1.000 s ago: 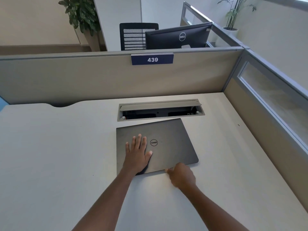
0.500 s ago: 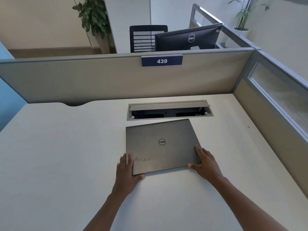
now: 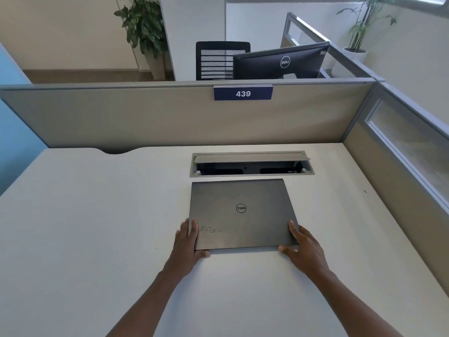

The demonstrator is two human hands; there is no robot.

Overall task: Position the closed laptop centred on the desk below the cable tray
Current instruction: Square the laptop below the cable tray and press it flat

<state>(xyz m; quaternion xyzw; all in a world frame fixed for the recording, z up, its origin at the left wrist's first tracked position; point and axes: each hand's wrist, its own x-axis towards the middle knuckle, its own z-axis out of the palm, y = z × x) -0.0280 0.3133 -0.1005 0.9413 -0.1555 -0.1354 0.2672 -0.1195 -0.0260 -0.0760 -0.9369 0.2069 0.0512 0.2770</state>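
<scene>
A closed dark grey laptop (image 3: pixel 241 212) lies flat on the pale desk (image 3: pixel 97 227), its far edge nearly parallel to the open cable tray (image 3: pixel 251 164) just beyond it. The laptop sits under the left and middle part of the tray. My left hand (image 3: pixel 188 242) clasps the laptop's near left corner, fingers along the left edge and thumb under the front edge. My right hand (image 3: pixel 303 246) clasps the near right corner in the same way.
A beige partition (image 3: pixel 145 117) with a blue "439" sign (image 3: pixel 243 93) stands behind the desk. A second partition with a glass strip (image 3: pixel 410 152) closes the right side. A monitor (image 3: pixel 281 62) and a chair (image 3: pixel 222 60) stand beyond the partition.
My left hand has come off the lid and my right off the front edge; both now clasp the near corners. The laptop has turned from slanted to nearly square with the tray.
</scene>
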